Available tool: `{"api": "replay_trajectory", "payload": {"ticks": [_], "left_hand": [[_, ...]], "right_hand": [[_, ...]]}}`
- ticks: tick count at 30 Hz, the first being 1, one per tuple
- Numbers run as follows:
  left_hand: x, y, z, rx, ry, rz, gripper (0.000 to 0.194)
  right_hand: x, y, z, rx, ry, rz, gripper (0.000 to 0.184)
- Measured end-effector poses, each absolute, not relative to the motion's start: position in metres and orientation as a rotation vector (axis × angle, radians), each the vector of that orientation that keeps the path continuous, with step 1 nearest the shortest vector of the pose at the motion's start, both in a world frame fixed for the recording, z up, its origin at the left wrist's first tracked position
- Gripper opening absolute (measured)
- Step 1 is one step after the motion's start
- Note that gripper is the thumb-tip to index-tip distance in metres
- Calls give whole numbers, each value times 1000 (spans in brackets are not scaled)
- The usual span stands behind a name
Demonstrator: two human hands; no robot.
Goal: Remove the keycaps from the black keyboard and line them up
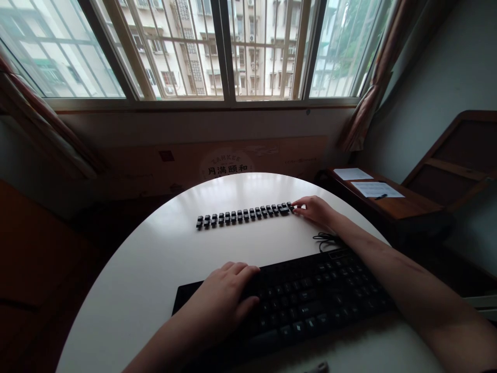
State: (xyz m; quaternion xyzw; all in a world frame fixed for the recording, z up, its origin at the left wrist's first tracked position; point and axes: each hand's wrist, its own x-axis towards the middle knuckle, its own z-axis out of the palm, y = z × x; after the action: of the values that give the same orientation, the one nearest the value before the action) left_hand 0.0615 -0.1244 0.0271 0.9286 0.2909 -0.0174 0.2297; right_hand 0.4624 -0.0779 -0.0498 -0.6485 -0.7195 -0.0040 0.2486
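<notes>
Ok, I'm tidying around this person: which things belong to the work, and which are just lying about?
Likely the work:
keyboard under the left hand
loose keys by the right hand
cable beside the keyboard

Likely just lying about:
papers
pen

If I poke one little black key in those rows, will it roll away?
The black keys look small, so one is probably light and might slide on the shiny table. Their blocky shape suggests little rolling.
</notes>
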Motion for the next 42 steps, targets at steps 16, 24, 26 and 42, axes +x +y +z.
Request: {"api": "replay_trajectory", "payload": {"ticks": [16,24,26,42], "left_hand": [[62,-121,21,2603,752,-24,44],[62,-121,23,2631,741,-44,43],[62,-121,23,2630,732,-39,44],[61,-117,20,2611,714,-7,45]], "right_hand": [[446,-123,37,-1567,-1554,-496,38],[367,-223,48,-1465,-1325,283,72],[357,-242,32,-1462,-1267,508,54],[353,-256,-28,-1393,-910,539,21]]}}
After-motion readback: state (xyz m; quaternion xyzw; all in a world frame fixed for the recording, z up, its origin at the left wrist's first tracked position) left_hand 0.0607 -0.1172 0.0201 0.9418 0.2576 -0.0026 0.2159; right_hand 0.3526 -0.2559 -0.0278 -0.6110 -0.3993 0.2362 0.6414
